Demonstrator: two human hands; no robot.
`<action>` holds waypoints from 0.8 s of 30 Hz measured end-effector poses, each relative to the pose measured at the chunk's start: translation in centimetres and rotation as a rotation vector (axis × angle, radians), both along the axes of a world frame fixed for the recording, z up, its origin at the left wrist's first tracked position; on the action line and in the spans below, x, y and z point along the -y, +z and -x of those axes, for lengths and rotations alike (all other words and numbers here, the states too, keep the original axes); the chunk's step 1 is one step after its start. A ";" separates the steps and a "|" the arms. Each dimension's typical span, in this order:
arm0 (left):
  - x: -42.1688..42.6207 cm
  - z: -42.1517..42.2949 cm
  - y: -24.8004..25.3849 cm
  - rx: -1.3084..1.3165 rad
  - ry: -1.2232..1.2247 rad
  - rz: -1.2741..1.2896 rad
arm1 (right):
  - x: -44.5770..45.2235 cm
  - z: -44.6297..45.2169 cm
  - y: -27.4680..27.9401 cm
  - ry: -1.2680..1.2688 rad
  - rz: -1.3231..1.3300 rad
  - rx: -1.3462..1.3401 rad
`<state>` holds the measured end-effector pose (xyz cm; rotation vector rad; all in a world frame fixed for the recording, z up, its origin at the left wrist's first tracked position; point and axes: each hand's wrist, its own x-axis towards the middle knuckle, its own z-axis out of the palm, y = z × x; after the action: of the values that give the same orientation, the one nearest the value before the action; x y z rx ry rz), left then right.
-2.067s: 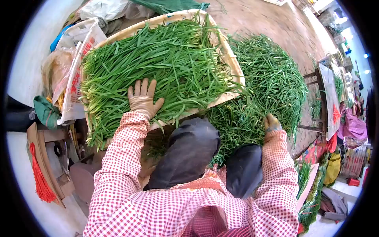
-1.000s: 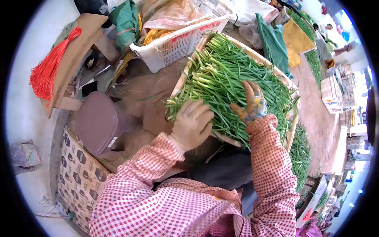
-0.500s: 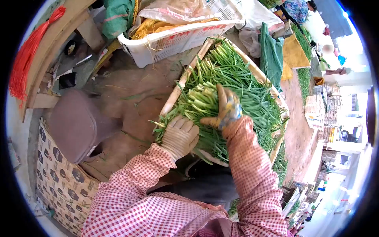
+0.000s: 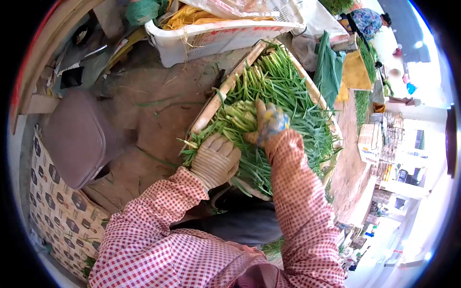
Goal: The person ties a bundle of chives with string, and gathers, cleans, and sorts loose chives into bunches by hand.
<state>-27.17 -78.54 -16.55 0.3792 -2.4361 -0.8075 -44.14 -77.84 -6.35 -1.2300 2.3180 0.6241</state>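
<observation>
Green leafy stalks [image 4: 307,125] with pale ends fill a shallow, light-rimmed tray [image 4: 207,111] in front of me. My left hand [image 4: 214,161], in a striped beige glove, lies with curled fingers on the stalks at the tray's near left corner; its fingertips are hidden among them. My right hand [image 4: 271,124], in a stained yellow and blue glove, is closed round a bunch of stalks [image 4: 241,115], whose pale ends point left, with thumb and forefinger on either side of it.
A brown stool [image 4: 79,139] stands at the left beside a patterned board [image 4: 62,206]. Behind the tray are a white crate [image 4: 216,45] with bags and a green cloth [image 4: 329,72]. A dark phone [image 4: 72,77] lies upper left. A person [image 4: 367,23] is at the far upper right.
The view has swung left from the loose green pile towards the stool and crate. Both hands have moved to the pale stalk ends, and my right hand has closed round a bunch.
</observation>
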 end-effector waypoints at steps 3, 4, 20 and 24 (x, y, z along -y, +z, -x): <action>0.0 -0.1 -0.1 -0.013 -0.019 -0.051 | -4.7 -1.5 -3.1 -0.041 0.380 -0.066; -0.1 -0.1 -0.2 -0.018 -0.024 -0.050 | -5.5 -1.5 -3.9 -0.079 0.389 -0.066; 0.4 -0.2 -0.3 -0.056 -0.035 -0.031 | -5.1 -0.2 -4.1 0.119 0.643 0.112; 0.2 -0.2 0.0 0.015 -0.033 -0.018 | -6.1 -1.6 -3.8 0.071 0.597 0.083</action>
<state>-27.01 -78.76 -16.50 0.3537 -2.4564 -0.8439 -42.53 -71.78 -10.20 -1.5544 2.4801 -0.1218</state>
